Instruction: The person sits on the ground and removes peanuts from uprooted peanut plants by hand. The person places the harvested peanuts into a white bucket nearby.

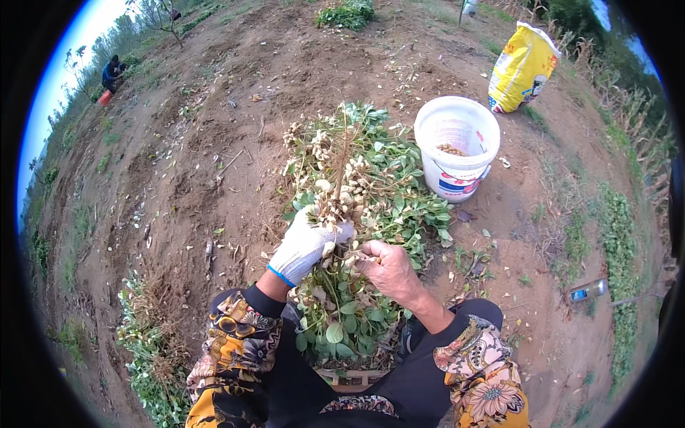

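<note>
In a white knit glove with a blue cuff edge, my left hand point(313, 243) grips a bunch of peanut plants below its roots. Pale peanut pods point(350, 184) cluster on the roots above the glove, and the leafy stems point(342, 321) hang down between my knees. My bare right hand point(388, 267) is beside the glove, with its thumb and fingers closed on a peanut pod at the bunch's edge. More uprooted peanut plants point(398, 198) lie in a heap just beyond. A white plastic bucket point(457, 123) stands right of the heap, with some pods point(451, 150) at its bottom.
A yellow printed sack point(522, 69) stands behind the bucket. At the right lies a bottle point(588, 290). Pulled plants point(155, 353) are piled at lower left, and another pile point(347, 14) is at the far top. A person point(111, 74) crouches far left near a red container point(105, 98).
</note>
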Motion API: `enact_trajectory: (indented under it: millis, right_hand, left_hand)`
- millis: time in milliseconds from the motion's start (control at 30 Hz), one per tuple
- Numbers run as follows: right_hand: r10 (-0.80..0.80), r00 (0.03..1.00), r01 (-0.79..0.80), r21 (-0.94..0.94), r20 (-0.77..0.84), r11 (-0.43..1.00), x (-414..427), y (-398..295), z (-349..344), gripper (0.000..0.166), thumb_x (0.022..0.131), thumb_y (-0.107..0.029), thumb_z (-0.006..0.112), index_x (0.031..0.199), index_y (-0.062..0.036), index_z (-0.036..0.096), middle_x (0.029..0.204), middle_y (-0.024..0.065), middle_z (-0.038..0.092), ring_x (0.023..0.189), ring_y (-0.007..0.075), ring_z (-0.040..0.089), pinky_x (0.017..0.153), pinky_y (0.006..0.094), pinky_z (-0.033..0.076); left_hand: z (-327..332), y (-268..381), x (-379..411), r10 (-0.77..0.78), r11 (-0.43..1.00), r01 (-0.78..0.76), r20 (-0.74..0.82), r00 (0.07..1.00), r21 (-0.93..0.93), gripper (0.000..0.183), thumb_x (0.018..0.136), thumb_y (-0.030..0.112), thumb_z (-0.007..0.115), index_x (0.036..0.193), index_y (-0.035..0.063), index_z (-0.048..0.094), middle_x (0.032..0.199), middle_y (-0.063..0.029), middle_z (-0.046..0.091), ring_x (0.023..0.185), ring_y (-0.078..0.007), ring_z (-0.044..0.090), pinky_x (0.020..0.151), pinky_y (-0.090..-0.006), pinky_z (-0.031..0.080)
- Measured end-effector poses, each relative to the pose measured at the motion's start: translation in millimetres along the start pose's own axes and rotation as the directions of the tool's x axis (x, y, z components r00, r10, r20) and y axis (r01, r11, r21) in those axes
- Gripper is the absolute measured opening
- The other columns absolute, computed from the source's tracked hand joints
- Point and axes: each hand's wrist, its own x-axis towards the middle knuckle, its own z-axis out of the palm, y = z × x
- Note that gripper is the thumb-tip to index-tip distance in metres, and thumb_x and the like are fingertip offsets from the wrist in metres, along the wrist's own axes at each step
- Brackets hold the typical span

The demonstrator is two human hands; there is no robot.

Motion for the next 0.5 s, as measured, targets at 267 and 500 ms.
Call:
enact_trajectory:
  millis: [267,500]
  right_hand:
    - [-0.499,0.821,0.516,0.012,0.276,0.856,-24,-52,6,0.016,0.088,-0.018,0.067,0.092,-0.0026,0.062,0.065,0.0118,0.059,0.055,0.0253,0.061,0.050,0.0333,0.046]
    - [0.005,0.967,-0.237,0.897,0.253,0.372,-20,-24,-11,0.028,0.094,-0.027,0.048,0.091,0.0003,0.054,0.074,0.0106,0.059,0.051,0.0117,0.053,0.036,0.0199,0.035]
  left_hand:
    - [-8,-16,19,0.293,0.648,0.032,-0.288,0.912,0.761,0.033,0.077,0.023,0.072,0.106,0.0080,0.067,0.092,-0.0095,0.071,0.083,-0.0211,0.067,0.075,-0.0339,0.052]
    - [-19,-7,12,0.041,0.997,-0.021,-0.260,0.965,0.078,0.022,0.079,0.014,0.069,0.097,0.0014,0.070,0.090,-0.0043,0.071,0.079,-0.0130,0.064,0.073,-0.0264,0.049]
